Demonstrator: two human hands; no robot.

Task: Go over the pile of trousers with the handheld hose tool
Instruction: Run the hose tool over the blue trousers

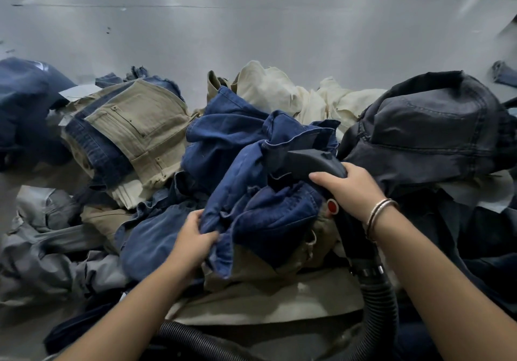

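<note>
A pile of trousers spreads across the table, with crumpled blue trousers at its middle. My right hand grips the black handheld hose tool, whose nozzle points left into the blue cloth. A red button shows on the tool below my hand. Its ribbed black hose runs down and curls along the bottom edge. My left hand grips a fold of the blue trousers just left of the tool.
Khaki trousers lie folded at the left, cream ones at the back, dark grey ones at the right, pale grey ones at the lower left. Behind the pile stretches a grey surface.
</note>
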